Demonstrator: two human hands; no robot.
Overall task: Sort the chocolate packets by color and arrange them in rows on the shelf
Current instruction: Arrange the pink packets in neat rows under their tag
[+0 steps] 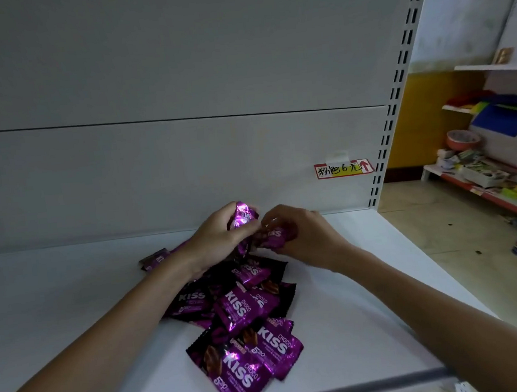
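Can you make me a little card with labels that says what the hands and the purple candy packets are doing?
left hand: holds a shiny packet up above the pile
right hand: grips a second packet right beside it
pile: purple packets heaped loosely, not yet in rows
shelf: white, the pile lies on it
price tag: stuck on the back wall

**KISS CHOCO wrappers, one handwritten price tag**

The purple packets (242, 304) heaped on the shelf (72, 308) carry white "KISS" with a smaller "CHOCO" beside it. It is clearest on the front packet (236, 375) by the shelf's front edge, which also bears a large "5" over print too small to read. The folded packet (273, 234) pinched in the right hand (305, 235) shows only "ISS". The lettering on the crumpled packet (242, 216) gripped in the left hand (217, 241) is too creased to read. On the back panel (154, 174), near the shelf's right rear corner, a red-bordered tag (343, 168) reads "粉色 6 元" beside a red upward arrow.
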